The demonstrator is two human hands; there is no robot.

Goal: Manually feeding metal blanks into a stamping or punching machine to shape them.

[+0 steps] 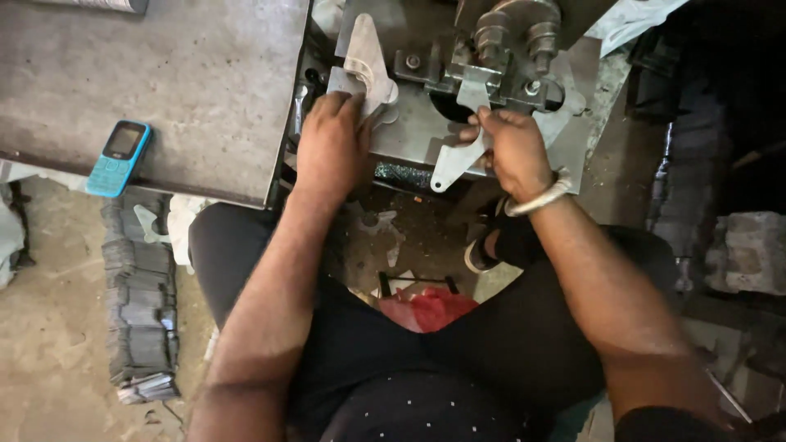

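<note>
My left hand [332, 143] rests on a stack of flat teardrop-shaped metal blanks [364, 61] lying on the press bed [409, 135], fingers over the lower end of the pile. My right hand [512, 151], a silver bangle on its wrist, pinches one flat metal blank [453, 164] whose rounded tip with a small hole points down and left. That blank sits just below the press tooling [508, 49], a block with bolts and round cylinders. I am seated, dark trousers below.
A grey metal table [164, 82] spreads to the left with a blue keypad phone [119, 157] near its front edge. A tall stack of dark metal pieces [141, 303] stands on the floor at left. A red bag [426, 309] lies between my legs.
</note>
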